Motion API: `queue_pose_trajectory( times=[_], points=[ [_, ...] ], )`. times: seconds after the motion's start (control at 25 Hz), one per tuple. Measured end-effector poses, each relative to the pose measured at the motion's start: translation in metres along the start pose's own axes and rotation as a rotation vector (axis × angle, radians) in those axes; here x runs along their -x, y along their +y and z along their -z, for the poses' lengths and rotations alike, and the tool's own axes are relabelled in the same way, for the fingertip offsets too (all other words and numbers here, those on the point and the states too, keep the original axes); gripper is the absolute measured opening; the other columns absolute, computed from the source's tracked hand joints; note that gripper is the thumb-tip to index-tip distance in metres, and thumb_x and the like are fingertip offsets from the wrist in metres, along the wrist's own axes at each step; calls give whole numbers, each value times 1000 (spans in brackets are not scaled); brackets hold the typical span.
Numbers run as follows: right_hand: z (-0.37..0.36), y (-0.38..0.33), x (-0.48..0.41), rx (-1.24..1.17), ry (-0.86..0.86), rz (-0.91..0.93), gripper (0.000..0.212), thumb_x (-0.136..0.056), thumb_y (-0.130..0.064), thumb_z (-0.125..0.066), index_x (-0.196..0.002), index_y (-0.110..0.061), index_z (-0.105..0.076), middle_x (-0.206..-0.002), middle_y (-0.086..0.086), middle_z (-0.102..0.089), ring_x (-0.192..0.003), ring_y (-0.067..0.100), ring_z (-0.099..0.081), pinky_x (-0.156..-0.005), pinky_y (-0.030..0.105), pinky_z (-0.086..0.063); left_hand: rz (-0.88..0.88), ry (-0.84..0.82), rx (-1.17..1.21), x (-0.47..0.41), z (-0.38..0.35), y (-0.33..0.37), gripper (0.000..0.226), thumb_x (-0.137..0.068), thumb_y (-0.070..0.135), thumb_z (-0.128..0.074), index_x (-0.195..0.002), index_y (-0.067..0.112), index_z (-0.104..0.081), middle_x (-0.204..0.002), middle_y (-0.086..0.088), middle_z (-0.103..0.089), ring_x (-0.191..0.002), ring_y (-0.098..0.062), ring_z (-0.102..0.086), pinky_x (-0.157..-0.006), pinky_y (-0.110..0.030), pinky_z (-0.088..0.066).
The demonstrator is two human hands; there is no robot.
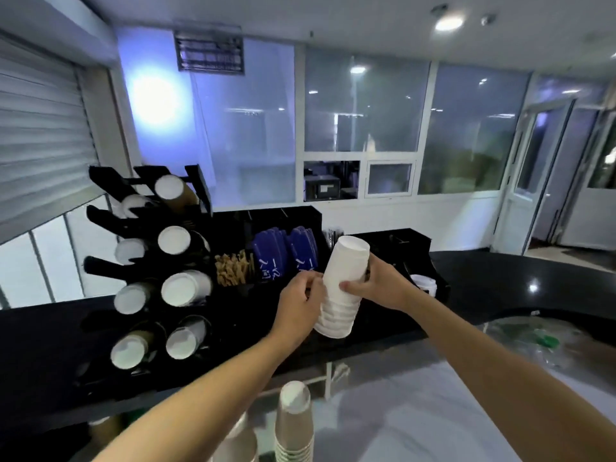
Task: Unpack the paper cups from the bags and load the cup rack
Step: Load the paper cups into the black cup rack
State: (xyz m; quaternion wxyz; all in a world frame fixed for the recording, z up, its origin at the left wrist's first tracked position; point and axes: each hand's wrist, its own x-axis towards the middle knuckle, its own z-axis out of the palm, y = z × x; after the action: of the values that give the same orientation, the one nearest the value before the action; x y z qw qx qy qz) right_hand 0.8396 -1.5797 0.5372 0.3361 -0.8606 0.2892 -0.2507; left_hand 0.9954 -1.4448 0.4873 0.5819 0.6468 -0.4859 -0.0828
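Dead centre, the left hand (301, 305) and right hand (376, 285) clasp one tilted white cup stack (345, 278); the cup rack (100, 265) at nine o'clock shows eight stacks, with two loose stacks (295, 425) at six.

The stack of white paper cups (343, 288) is up in the air, bottoms up and leaning right. The left hand (300, 295) and right hand (380, 288) grip its sides. The black cup rack (100, 215) stands at the counter's left end, with cups lying in its slots, round ends facing out. A stack of brown cups (295, 425) stands upside down, lower and nearer.
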Motion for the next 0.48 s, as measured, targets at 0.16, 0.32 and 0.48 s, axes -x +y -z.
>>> queue_pose_trajectory(
  times=[0.16, 0.32, 0.48],
  points=[
    [-37, -64, -32, 0, -32, 139, 82, -72, -54, -81, -140, -30, -43, -118, -15, -65, -104, 0, -62, -92, 26, -52, -52, 143, 28, -9, 82, -4, 32, -104, 30, -41, -102, 25, -73, -100, 11, -74, -95, -4, -67, -81, -29, -54],
    [-96, -118, -43, -89, -142, 240, 75, -76, -48, -81, -139, -31, -44, -122, -20, -63, -104, -8, -60, -93, 21, -52, -24, 278, 0, 5, 161, -22, 35, -96, 30, -41, -96, 23, -75, -99, 8, -75, -96, -6, -68, -83, -32, -55],
    [-157, -147, -35, -140, -236, 323, 67, -77, -39, -83, -132, -33, -46, -117, -20, -65, -104, -7, -63, -88, 19, -53, -49, 384, -187, 35, 215, -46, 30, -99, 15, -48, -94, 23, -77, -92, 19, -73, -92, -1, -66, -80, -24, -53]
  ],
)
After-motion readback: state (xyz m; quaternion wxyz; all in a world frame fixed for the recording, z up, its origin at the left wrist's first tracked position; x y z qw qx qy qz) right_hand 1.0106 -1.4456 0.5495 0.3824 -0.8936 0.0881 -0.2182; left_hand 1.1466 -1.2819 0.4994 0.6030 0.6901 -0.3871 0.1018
